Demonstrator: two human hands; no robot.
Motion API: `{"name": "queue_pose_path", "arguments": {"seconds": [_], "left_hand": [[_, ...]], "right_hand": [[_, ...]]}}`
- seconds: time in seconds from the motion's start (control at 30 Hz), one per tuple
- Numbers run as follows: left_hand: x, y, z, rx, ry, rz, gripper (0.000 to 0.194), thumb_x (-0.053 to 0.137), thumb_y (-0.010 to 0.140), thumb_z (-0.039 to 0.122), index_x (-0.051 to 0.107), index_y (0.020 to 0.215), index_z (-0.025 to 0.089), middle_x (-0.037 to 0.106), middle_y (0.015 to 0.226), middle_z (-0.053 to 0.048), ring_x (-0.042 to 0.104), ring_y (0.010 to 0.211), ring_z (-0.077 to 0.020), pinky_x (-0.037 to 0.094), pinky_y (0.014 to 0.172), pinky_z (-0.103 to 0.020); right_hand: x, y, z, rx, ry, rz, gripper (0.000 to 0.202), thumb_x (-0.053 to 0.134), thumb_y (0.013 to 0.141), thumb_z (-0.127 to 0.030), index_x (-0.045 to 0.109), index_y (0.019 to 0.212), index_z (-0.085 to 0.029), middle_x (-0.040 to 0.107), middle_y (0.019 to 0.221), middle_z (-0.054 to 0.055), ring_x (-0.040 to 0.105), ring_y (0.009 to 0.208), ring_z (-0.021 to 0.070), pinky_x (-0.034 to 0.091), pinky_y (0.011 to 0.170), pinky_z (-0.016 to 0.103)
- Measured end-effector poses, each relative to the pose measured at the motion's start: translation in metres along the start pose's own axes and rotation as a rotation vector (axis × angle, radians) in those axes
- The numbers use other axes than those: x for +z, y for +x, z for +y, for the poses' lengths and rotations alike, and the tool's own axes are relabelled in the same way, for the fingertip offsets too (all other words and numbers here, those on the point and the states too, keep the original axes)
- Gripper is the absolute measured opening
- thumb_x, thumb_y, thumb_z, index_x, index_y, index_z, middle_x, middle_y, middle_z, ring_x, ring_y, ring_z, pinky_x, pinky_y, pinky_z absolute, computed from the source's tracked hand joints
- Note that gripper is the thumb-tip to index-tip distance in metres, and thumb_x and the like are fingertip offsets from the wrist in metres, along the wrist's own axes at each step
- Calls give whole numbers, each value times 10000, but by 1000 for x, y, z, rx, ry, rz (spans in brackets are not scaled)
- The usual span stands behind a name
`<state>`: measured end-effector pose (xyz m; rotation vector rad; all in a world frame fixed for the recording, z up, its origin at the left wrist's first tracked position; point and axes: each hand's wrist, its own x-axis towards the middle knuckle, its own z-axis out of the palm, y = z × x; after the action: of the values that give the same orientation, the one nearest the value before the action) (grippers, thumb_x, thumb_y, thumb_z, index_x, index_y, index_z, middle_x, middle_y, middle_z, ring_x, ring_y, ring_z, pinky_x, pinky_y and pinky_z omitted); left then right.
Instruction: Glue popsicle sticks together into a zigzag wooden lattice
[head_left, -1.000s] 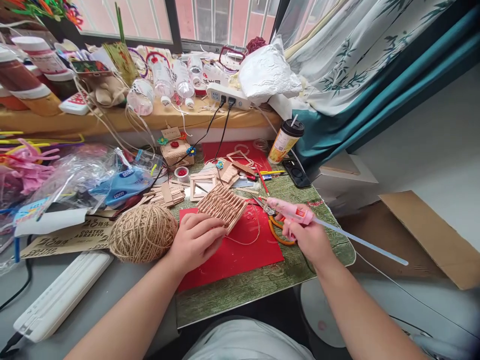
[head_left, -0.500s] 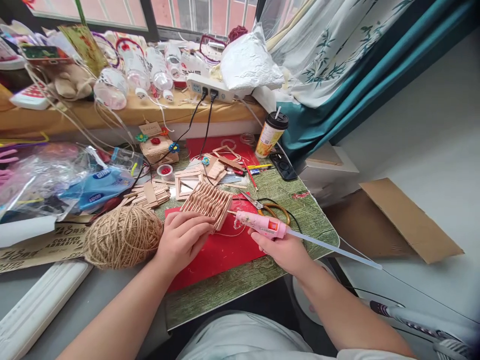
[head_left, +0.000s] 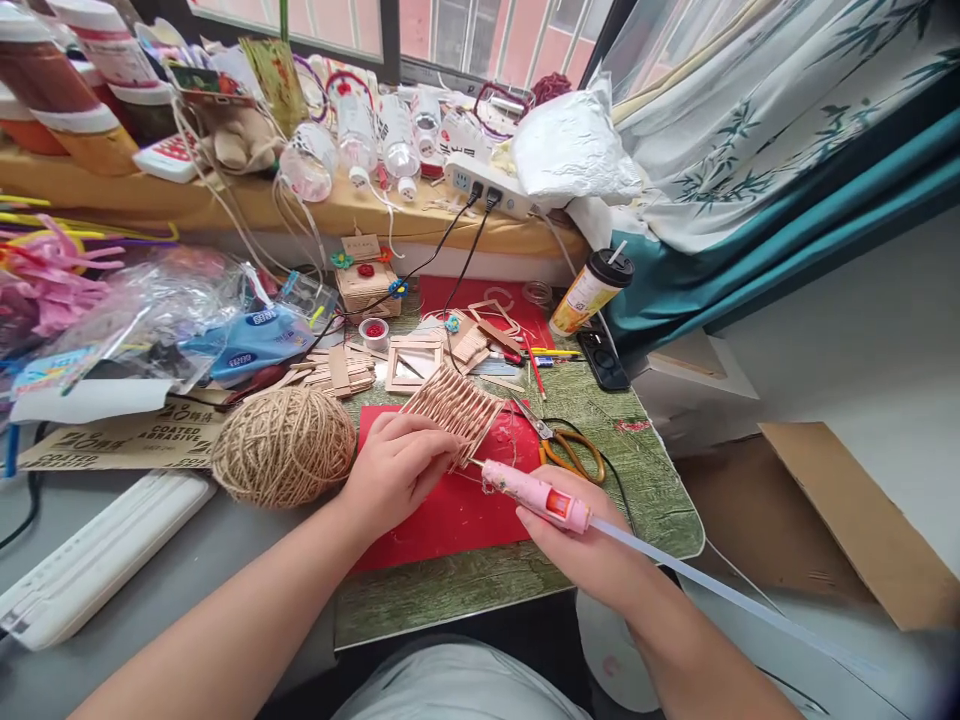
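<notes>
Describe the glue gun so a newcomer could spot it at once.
On the near part of the green table lies a red sheet. At that sheet's right side, the person's right hand holds the glue gun, nozzle toward the ridged tan panel. It is pink, with a long translucent stick running out of its back, unlike the orange-handled scissors just beyond.

Daylight reaches me through a dark-framed window [head_left: 390, 40] above a tan, cloth-draped sill [head_left: 517, 232]. On my right, a teal curtain [head_left: 750, 275] and a leaf-patterned white curtain [head_left: 675, 115] hang beside a pale wall [head_left: 847, 340]; my tabletop [head_left: 427, 608] is mottled green.
</notes>
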<state>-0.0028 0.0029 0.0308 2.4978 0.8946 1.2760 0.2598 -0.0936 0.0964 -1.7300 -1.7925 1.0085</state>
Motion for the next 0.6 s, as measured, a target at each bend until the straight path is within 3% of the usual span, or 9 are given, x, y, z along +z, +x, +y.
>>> {"name": "queue_pose_path", "arguments": {"seconds": [0.4,0.6], "left_hand": [[-1,1,0,12,3,-38,155,663,1052,149,688,1159,258,862,1106,3,763,1010,-179,482,906,-366],[-1,-1,-2,22,14,-37,180,672,1050,144,682,1190,258,862,1108,5,761,1007,-171,481,910,-368]], "right_hand": [[-1,-1,-6,24,-6,-29,269,629,1007,-271,504,770,-247,542,738,-32,540,661,154,418,634,294],[0,-1,-1,-15,-32,-37,245,633,999,-242,522,781,-243,578,755,-24,552,679,156,404,626,289]]}}
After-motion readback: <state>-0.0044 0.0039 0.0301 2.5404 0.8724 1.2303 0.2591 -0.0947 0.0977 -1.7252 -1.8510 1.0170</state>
